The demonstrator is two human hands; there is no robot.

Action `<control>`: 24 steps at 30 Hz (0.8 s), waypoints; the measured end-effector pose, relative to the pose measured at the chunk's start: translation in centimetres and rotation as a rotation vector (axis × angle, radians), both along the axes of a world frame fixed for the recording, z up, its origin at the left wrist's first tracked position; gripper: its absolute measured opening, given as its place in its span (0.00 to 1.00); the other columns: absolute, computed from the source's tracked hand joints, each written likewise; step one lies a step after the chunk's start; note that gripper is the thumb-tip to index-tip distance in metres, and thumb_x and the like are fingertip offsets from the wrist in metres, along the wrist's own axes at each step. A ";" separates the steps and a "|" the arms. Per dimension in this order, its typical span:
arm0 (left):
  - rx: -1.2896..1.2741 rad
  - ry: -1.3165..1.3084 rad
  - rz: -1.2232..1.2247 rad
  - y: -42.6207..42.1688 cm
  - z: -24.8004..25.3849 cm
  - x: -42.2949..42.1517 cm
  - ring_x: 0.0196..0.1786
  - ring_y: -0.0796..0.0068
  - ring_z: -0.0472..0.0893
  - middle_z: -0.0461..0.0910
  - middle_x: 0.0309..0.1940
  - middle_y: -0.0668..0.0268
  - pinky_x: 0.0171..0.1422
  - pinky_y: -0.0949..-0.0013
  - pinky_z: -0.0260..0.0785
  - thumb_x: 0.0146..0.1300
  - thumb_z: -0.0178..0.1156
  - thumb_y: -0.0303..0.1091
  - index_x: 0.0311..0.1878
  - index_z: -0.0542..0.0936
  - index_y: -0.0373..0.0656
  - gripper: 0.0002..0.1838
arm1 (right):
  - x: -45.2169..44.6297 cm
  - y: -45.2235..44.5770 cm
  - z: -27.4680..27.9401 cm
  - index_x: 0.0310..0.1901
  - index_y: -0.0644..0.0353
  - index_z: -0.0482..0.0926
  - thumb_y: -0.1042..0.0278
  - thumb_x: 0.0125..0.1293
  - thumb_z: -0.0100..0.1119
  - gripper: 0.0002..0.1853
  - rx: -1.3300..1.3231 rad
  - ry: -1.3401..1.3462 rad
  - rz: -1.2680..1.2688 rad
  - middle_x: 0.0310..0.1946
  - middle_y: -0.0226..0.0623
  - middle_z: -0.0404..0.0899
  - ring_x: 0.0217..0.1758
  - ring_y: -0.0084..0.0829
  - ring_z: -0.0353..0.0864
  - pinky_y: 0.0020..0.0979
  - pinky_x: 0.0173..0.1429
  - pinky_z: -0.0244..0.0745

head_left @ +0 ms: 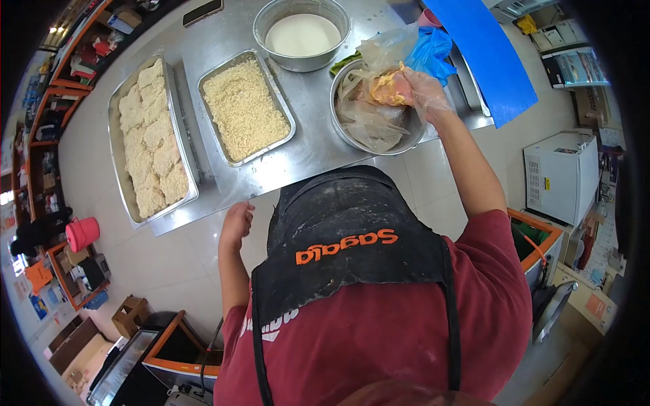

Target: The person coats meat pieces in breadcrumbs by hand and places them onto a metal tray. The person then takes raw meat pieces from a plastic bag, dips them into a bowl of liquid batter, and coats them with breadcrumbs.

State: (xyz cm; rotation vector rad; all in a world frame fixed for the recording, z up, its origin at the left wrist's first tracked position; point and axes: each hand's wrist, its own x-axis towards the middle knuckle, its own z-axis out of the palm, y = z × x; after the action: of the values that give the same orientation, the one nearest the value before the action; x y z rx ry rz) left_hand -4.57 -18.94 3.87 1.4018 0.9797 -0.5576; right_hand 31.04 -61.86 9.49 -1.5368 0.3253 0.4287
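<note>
My right hand (428, 95) grips a piece of raw, yellow-coated meat (391, 88) over a round metal bowl (399, 150). A clear plastic bag (372, 132) lines the bowl. My left hand (238, 220) hangs in front of the table's edge with its fingers curled; whether it holds anything is hidden. A metal bowl of whitish liquid (302, 35) stands behind. Left of the bowls is a tray of pale crumbs (244, 108). Farther left, a long metal tray (190, 183) holds several crumb-coated pieces (160, 132) in rows.
A phone (202, 12) lies at the table's back edge. A blue plastic bag (431, 55) sits beside the lined bowl. At the right is a blue sheet (487, 61) over a metal container. The steel table (196, 128) ends just before my apron.
</note>
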 end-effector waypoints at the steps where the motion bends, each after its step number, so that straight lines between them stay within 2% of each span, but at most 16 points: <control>1: -0.009 -0.051 0.022 0.1 0.1 1.0 0.19 0.83 0.62 0.68 0.24 0.76 0.21 0.72 0.50 0.78 0.51 0.54 0.46 0.79 0.44 0.21 | -0.2 0.2 0.2 0.61 0.68 0.78 0.53 0.79 0.58 0.24 -0.028 -0.009 0.016 0.54 0.36 0.82 0.50 0.23 0.81 0.28 0.50 0.81; 3: -0.160 -0.061 0.145 -0.7 -0.7 3.5 0.20 0.84 0.63 0.69 0.26 0.76 0.22 0.73 0.50 0.78 0.51 0.58 0.46 0.79 0.45 0.24 | -0.6 0.5 1.0 0.62 0.67 0.78 0.53 0.79 0.58 0.24 -0.088 -0.030 0.049 0.55 0.36 0.82 0.51 0.24 0.81 0.31 0.55 0.80; 4: -0.236 -0.065 0.207 -1.4 -1.1 4.8 0.20 0.84 0.63 0.70 0.27 0.77 0.22 0.73 0.50 0.78 0.52 0.61 0.47 0.79 0.45 0.25 | -0.9 0.6 1.6 0.63 0.67 0.78 0.53 0.79 0.58 0.24 -0.087 -0.028 0.090 0.57 0.38 0.82 0.52 0.28 0.82 0.32 0.57 0.79; 6: -0.488 -0.131 0.264 -3.2 -1.1 7.3 0.23 0.81 0.66 0.74 0.28 0.75 0.25 0.73 0.57 0.75 0.54 0.66 0.49 0.79 0.46 0.29 | -1.5 1.0 3.2 0.64 0.66 0.77 0.54 0.78 0.59 0.24 -0.085 -0.023 0.172 0.60 0.41 0.81 0.53 0.37 0.84 0.36 0.61 0.78; 8: -0.649 -0.160 0.486 -5.4 -1.9 9.7 0.27 0.76 0.71 0.80 0.35 0.69 0.31 0.72 0.65 0.72 0.58 0.66 0.54 0.77 0.46 0.30 | -0.4 -1.5 2.2 0.62 0.65 0.78 0.56 0.75 0.61 0.23 -0.835 -0.751 0.651 0.55 0.47 0.84 0.53 0.46 0.84 0.38 0.60 0.78; 9: -0.709 -0.246 0.613 -5.5 -4.8 10.5 0.30 0.69 0.73 0.79 0.38 0.61 0.38 0.69 0.74 0.76 0.57 0.60 0.53 0.74 0.42 0.27 | 0.2 -1.9 1.7 0.62 0.65 0.79 0.57 0.73 0.61 0.23 -1.194 -1.140 0.883 0.53 0.50 0.85 0.52 0.51 0.84 0.40 0.59 0.78; 10: -0.726 -0.360 0.636 -5.7 -5.3 11.0 0.36 0.68 0.76 0.79 0.46 0.55 0.42 0.68 0.75 0.78 0.57 0.56 0.53 0.72 0.42 0.23 | 0.3 -1.0 1.7 0.59 0.64 0.80 0.58 0.72 0.62 0.21 -1.063 -0.970 0.793 0.50 0.53 0.85 0.52 0.53 0.84 0.41 0.58 0.78; 12: -0.553 -0.327 0.798 -6.0 -5.1 13.4 0.44 0.66 0.77 0.77 0.51 0.55 0.46 0.66 0.77 0.81 0.54 0.50 0.57 0.71 0.43 0.19 | -0.2 0.3 2.7 0.53 0.64 0.82 0.60 0.69 0.63 0.18 -0.814 -0.619 0.615 0.44 0.58 0.85 0.51 0.57 0.84 0.42 0.56 0.78; 13: -0.504 -0.300 0.854 -5.7 -5.5 13.7 0.46 0.66 0.77 0.77 0.52 0.56 0.48 0.65 0.78 0.82 0.53 0.48 0.59 0.71 0.43 0.18 | -0.6 0.2 2.4 0.51 0.65 0.82 0.60 0.69 0.62 0.17 -0.825 -0.637 0.613 0.43 0.58 0.85 0.49 0.57 0.84 0.43 0.55 0.78; 15: -0.517 -0.339 0.803 -5.7 -6.6 11.7 0.46 0.64 0.79 0.78 0.52 0.56 0.48 0.62 0.78 0.82 0.51 0.45 0.61 0.71 0.43 0.16 | -0.7 -0.2 2.3 0.45 0.65 0.83 0.61 0.70 0.62 0.14 -0.852 -0.684 0.600 0.40 0.59 0.84 0.47 0.56 0.85 0.45 0.52 0.78; 19: -0.477 -0.383 0.794 -7.0 -3.7 8.5 0.46 0.61 0.82 0.79 0.52 0.55 0.50 0.58 0.81 0.84 0.49 0.41 0.66 0.69 0.39 0.18 | -0.7 -0.2 4.6 0.42 0.66 0.84 0.60 0.71 0.61 0.14 -0.987 -0.705 0.680 0.40 0.57 0.85 0.45 0.55 0.85 0.46 0.49 0.78; 20: -0.487 -0.447 0.872 -6.8 -4.4 8.8 0.47 0.58 0.83 0.79 0.53 0.52 0.52 0.56 0.83 0.84 0.48 0.38 0.68 0.67 0.38 0.19 | -0.1 -0.6 4.4 0.42 0.66 0.84 0.61 0.71 0.61 0.14 -0.977 -0.722 0.717 0.40 0.56 0.85 0.45 0.54 0.85 0.46 0.49 0.78; 21: -0.426 -0.448 0.784 -5.6 -5.3 9.0 0.48 0.56 0.84 0.79 0.54 0.51 0.56 0.53 0.83 0.84 0.47 0.37 0.69 0.66 0.40 0.18 | -0.7 -0.3 5.0 0.42 0.66 0.84 0.61 0.71 0.60 0.14 -0.966 -0.726 0.756 0.39 0.56 0.85 0.44 0.54 0.85 0.46 0.49 0.77; 22: -0.402 -0.402 0.782 -5.9 -5.9 7.9 0.49 0.56 0.84 0.79 0.54 0.51 0.57 0.52 0.82 0.84 0.47 0.38 0.70 0.66 0.41 0.18 | -1.3 0.4 6.0 0.41 0.66 0.84 0.60 0.71 0.61 0.14 -0.804 -0.435 0.689 0.37 0.54 0.84 0.42 0.53 0.84 0.46 0.47 0.77; 24: -0.383 -0.411 0.774 -5.7 -4.4 9.4 0.50 0.54 0.84 0.78 0.54 0.50 0.58 0.51 0.82 0.84 0.47 0.38 0.69 0.65 0.41 0.18 | -1.0 -0.3 6.7 0.40 0.66 0.84 0.61 0.71 0.62 0.14 -0.921 -0.716 0.761 0.35 0.52 0.85 0.40 0.49 0.84 0.45 0.46 0.77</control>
State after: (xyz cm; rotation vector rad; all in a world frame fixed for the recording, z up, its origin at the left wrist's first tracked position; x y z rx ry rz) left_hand 4.81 -24.62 -0.48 0.6687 0.9261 0.1227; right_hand 30.00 -62.12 16.23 -2.5816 -0.7600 0.2750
